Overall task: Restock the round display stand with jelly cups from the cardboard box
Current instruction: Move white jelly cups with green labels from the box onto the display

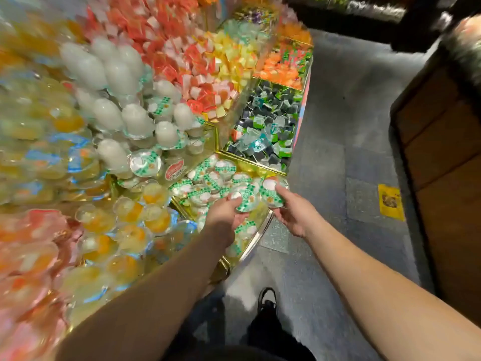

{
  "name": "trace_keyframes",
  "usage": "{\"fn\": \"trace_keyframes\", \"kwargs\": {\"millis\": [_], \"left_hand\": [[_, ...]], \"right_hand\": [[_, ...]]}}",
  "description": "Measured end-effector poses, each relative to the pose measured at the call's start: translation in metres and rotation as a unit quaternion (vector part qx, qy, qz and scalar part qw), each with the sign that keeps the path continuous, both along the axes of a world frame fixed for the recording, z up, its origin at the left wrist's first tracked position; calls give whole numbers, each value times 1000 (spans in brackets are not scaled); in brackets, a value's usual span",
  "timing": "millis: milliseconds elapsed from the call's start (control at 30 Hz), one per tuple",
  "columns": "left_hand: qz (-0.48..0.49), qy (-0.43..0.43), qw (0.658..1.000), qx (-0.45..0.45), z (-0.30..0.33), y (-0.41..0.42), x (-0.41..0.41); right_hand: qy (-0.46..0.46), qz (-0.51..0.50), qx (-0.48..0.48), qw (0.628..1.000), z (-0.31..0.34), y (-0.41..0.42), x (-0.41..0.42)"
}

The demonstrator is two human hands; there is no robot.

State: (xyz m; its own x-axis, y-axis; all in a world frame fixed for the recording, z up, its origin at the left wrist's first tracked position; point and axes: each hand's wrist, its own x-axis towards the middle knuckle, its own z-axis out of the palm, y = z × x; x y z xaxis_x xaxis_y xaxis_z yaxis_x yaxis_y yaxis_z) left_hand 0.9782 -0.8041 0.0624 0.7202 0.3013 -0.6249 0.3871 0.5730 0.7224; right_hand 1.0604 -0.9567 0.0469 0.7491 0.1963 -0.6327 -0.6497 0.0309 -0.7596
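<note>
Left hand [226, 212] pinches cup [246, 200]; right hand [292, 217] pinches second cup [271, 195] just beside, over stand [256, 237] bin.

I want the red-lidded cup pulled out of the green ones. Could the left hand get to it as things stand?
Probably not right away: the left hand already holds a green-lidded jelly cup. The red-lidded cup lies uncovered up and left of it, so the way looks free once that cup is set down.
</note>
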Motion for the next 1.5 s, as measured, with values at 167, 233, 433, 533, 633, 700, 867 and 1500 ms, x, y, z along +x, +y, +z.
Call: {"fn": "trace_keyframes", "kwargs": {"millis": [167, 233, 433, 533, 633, 700, 867, 1500], "left_hand": [[86, 24, 996, -18, -34, -10, 47], [118, 34, 992, -18, -52, -10, 66], [208, 33, 977, -37, -94, -8, 109], [233, 41, 971, -25, -113, -6, 122], [245, 46, 968, -21, -126, -6, 131], [254, 62, 965, -18, -135, -6, 138], [286, 104, 952, -45, -147, -7, 154], [349, 101, 929, -63, -163, -6, 165]], "right_hand": [[52, 84, -4, 995, -27, -2, 81], [73, 97, 2, 993, -36, 3, 105], [100, 137, -16, 985, -71, 32, 161], [115, 155, -45, 980, -94, 48, 178], [123, 195, -64, 971, -109, 61, 188], [129, 208, -73, 967, -118, 67, 195], [110, 249, -100, 957, -135, 79, 206], [33, 325, -215, 920, -144, 87, 212]]}}
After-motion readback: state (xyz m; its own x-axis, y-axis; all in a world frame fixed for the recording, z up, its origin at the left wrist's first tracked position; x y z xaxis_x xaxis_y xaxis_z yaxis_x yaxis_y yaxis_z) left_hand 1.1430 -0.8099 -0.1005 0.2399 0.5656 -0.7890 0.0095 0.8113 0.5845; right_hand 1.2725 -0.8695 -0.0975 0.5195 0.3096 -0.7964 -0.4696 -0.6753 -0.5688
